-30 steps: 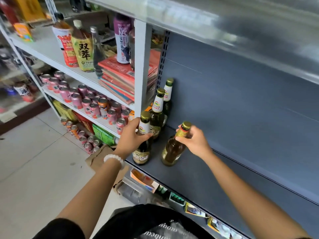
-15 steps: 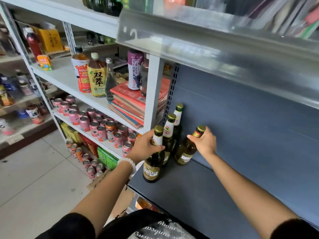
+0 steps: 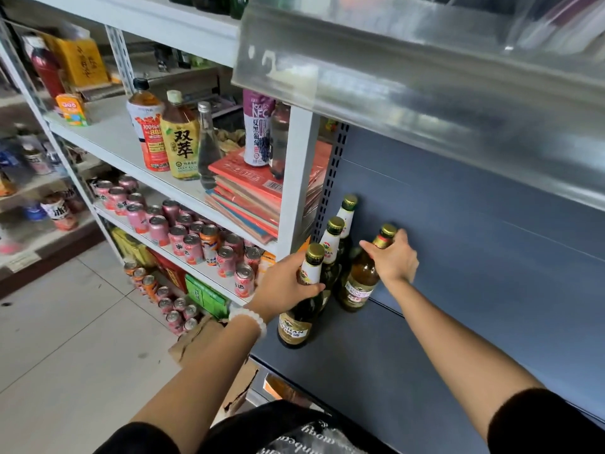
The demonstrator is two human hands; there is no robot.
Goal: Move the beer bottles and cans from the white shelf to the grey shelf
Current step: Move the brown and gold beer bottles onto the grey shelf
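Presently: L hand grips dark-green glass beer bottle by neck; R hand pinches amber glass bottle near cap. Likely heavy, slick, breakable; hold at necks.

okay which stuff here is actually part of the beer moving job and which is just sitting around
Job: dark bottle in left hand; amber bottle in right hand; grey shelf; cans.
Lying about: tea bottles; red books.

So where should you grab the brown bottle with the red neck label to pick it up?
Probably by its slim neck, from above and the right. The brown bottle leans left toward the dark bottles, so that side is crowded. The right hand already grips it there.
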